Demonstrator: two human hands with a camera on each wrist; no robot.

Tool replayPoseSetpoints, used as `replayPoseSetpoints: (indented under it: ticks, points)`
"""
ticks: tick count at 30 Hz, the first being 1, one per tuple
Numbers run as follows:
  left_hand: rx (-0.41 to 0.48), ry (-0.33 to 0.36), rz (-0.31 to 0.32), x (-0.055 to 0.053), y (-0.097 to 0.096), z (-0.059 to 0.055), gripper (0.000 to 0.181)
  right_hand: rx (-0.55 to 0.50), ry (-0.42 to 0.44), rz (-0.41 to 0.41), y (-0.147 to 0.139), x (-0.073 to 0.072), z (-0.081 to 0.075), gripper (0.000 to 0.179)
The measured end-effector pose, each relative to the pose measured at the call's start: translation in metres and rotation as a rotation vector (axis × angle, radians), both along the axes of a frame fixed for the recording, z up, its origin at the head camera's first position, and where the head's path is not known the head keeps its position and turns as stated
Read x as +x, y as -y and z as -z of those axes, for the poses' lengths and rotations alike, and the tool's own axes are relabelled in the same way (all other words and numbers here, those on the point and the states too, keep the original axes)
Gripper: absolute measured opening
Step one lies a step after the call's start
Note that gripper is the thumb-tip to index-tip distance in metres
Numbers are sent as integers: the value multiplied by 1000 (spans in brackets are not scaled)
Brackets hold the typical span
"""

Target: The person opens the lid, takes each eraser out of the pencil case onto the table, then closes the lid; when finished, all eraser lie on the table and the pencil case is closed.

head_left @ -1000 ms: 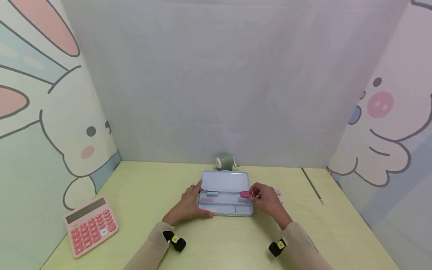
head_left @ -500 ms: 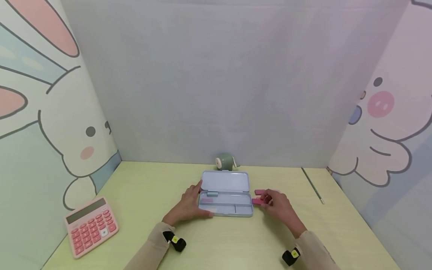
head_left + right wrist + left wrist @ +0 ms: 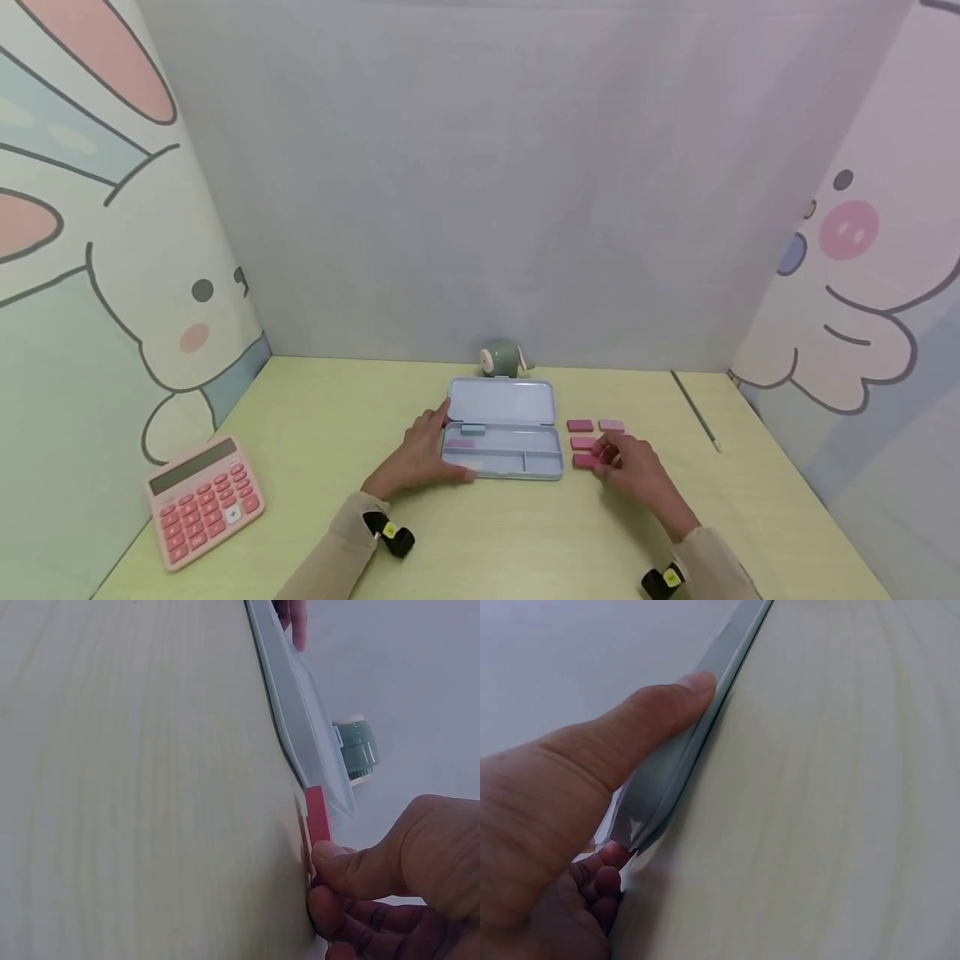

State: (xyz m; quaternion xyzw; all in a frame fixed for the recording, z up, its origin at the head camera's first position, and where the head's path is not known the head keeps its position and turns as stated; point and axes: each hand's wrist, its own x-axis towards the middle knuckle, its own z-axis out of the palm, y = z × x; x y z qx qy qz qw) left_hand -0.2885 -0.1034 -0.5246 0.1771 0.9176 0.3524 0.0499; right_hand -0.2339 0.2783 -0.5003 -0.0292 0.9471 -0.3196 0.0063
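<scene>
Grip: the right hand (image 3: 632, 468) pinches the right end of a deep-pink block (image 3: 584, 461), located right of the opened pencil case (image 3: 495, 464) and nearest the person among three other pink blocks (image 3: 580, 426); the left hand (image 3: 416, 454) holds the case's left end, thumb against its near wall. A blue block (image 3: 472, 431) lies inside, far left

Left hand (image 3: 562, 802), thumb (image 3: 656, 712) against the side of a blue-grey case (image 3: 664, 776) (fingertips (image 3: 608, 880) near its corner) on wood-grain tabletop (image 3: 825, 787).
</scene>
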Motion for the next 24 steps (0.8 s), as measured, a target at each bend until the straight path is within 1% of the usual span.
replayPoseSetpoints:
  ticks: [6, 13, 18, 21, 24]
  points:
    - [10, 17, -3, 2, 0, -1, 143, 13, 0, 2, -2, 3, -1, 16]
    - [-9, 13, -9, 1, 0, 1, 142, 8, 6, 9, 0, 4, -1, 15]
    - [-14, 16, -11, 1, -1, 2, 143, 23, 33, 10, 0, 4, -4, 15]
    - [-14, 15, -11, 0, -1, 2, 143, 36, 44, -17, 0, 4, -10, 17]
    - [-9, 15, -12, -1, -1, 1, 143, 58, 24, -53, 1, 3, -16, 18]
